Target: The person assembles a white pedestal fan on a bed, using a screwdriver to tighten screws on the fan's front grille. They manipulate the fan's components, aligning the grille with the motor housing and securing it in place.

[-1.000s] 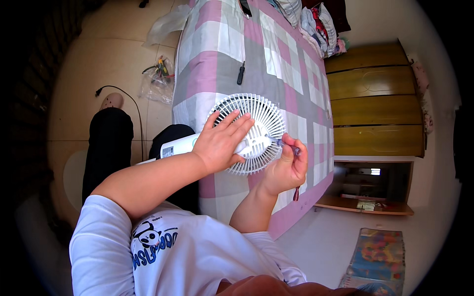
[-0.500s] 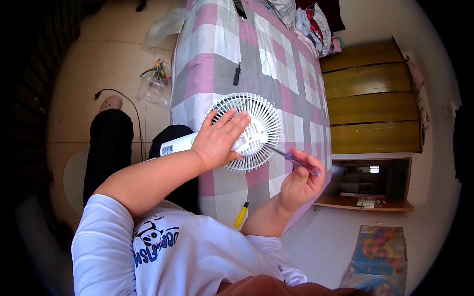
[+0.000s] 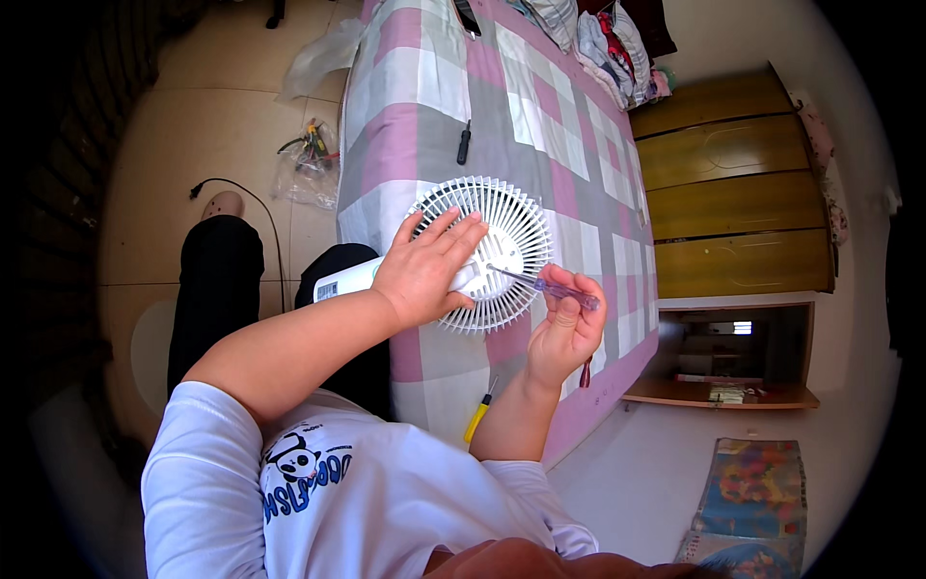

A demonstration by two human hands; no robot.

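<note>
A white fan (image 3: 526, 227) with a round slatted grille lies on the bed, its base end towards my lap. My left hand (image 3: 420, 270) holds it across the neck, thumb on the near side and fingers stretched over the grille. In my right hand (image 3: 567, 333) is a screwdriver (image 3: 569, 293) with a see-through purple handle, pinched between thumb and fingers. The shaft reaches leftwards to the middle of the fan's back. Whether the tip sits in a screw is too small to tell.
On the checked bed cover (image 3: 386, 145) lie a black screwdriver (image 3: 464, 145), a yellow-handled screwdriver (image 3: 476, 421) and a dark red handle (image 3: 585, 373) by my right wrist. A clear bag with tools (image 3: 311, 159) and a black cable (image 3: 260, 198) are on the floor. Wooden drawers (image 3: 738, 212) stand at right.
My right hand has moved left with the screwdriver, and its tip is further in on the fan's back. The dark red handle now shows by my wrist. My left hand stays put.
</note>
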